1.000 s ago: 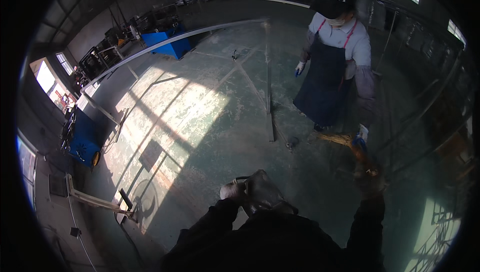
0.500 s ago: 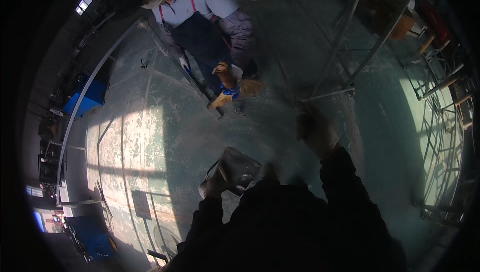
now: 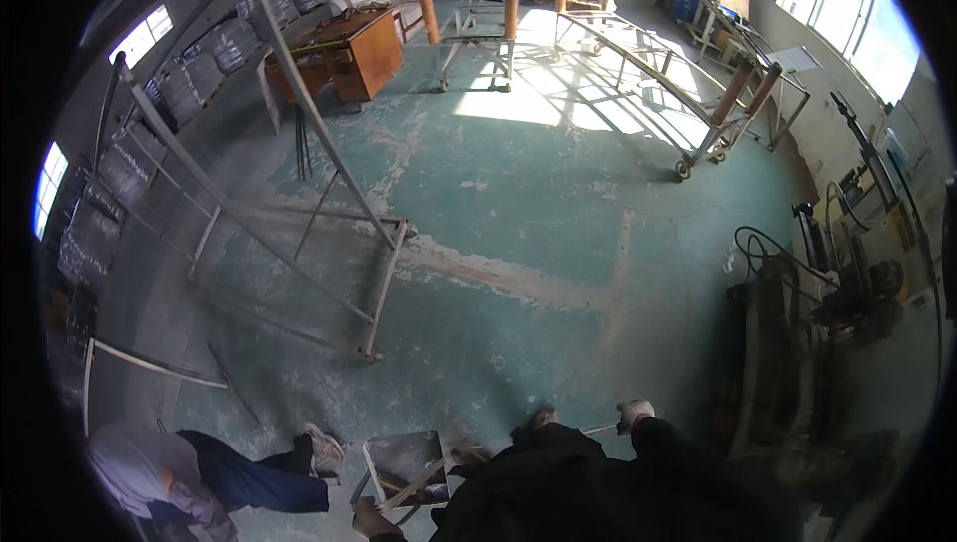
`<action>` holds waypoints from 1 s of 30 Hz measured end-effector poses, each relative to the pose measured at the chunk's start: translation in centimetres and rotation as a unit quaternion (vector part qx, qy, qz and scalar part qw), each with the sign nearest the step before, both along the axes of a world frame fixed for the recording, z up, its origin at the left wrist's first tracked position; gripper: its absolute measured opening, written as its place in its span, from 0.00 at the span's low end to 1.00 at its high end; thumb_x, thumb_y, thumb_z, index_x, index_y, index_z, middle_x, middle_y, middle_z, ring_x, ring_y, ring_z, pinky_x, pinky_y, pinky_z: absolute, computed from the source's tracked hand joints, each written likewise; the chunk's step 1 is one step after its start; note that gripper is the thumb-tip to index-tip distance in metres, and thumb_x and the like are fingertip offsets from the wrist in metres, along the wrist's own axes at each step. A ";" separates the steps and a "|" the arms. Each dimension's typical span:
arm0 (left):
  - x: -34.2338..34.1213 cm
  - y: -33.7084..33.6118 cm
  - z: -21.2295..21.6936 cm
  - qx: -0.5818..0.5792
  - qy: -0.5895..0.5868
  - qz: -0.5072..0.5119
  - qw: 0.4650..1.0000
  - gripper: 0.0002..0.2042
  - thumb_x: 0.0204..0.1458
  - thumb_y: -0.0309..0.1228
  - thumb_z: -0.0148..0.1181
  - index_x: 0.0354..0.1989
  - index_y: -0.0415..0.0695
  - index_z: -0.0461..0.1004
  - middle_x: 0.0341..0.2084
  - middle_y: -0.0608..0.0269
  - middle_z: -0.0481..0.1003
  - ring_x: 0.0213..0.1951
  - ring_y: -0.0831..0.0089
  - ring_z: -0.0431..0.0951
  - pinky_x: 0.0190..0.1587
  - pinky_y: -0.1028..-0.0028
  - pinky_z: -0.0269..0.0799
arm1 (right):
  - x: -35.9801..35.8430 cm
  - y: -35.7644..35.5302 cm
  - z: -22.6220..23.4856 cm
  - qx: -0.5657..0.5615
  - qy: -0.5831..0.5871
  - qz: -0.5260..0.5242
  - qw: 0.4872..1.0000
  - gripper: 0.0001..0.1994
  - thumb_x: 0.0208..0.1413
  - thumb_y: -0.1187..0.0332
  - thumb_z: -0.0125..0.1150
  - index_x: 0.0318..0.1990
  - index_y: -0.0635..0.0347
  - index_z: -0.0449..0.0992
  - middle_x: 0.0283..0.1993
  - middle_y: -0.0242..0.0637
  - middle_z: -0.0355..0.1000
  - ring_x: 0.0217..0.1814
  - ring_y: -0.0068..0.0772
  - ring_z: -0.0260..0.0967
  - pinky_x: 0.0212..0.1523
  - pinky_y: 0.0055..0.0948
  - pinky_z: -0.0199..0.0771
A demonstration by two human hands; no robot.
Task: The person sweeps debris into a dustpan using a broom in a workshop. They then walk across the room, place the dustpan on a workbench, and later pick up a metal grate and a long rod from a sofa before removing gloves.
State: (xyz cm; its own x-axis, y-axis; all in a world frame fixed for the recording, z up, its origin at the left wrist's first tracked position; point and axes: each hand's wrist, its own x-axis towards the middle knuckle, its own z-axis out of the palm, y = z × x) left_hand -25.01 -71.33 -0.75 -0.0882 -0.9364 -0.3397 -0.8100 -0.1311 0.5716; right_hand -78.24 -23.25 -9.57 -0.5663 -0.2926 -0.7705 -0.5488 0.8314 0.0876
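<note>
At the lower edge, my left hand (image 3: 373, 520) in a pale glove is closed on the handle of a rectangular open-topped bucket (image 3: 373, 457). The bucket has a light rim, and a long strip-like piece (image 3: 414, 485) slants across its opening. My right hand (image 3: 635, 413), also in a pale glove, is held low by my right side with its fingers closed. A thin pale rod (image 3: 600, 429) runs from it toward my body; its far end is hidden by my dark clothing. One of my shoes (image 3: 543, 416) shows between the hands.
A co-worker (image 3: 150, 462) bends over at the lower left, one shoe (image 3: 323, 450) near the bucket. A tall metal frame (image 3: 319, 123) stands ahead left. Wheeled racks (image 3: 648, 68) and a wooden desk (image 3: 374, 53) are farther off. Hoses and machinery (image 3: 847, 263) line the right.
My view has swung right, so the co-worker shifts from ahead to the lower left. My right hand, formerly stretched forward and blurred, is now low by my side. The bucket stays with my left hand.
</note>
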 end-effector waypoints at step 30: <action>-108.6 3.6 7.6 0.262 0.304 -0.209 0.892 0.14 0.62 0.34 0.78 0.43 0.35 0.85 0.35 0.67 0.80 0.35 0.75 0.76 0.42 0.68 0.71 | -24.4 22.3 -1.7 -0.057 0.070 -0.670 0.737 0.18 0.66 0.60 0.65 0.59 0.53 0.88 0.52 0.43 0.89 0.57 0.56 0.88 0.59 0.54 0.88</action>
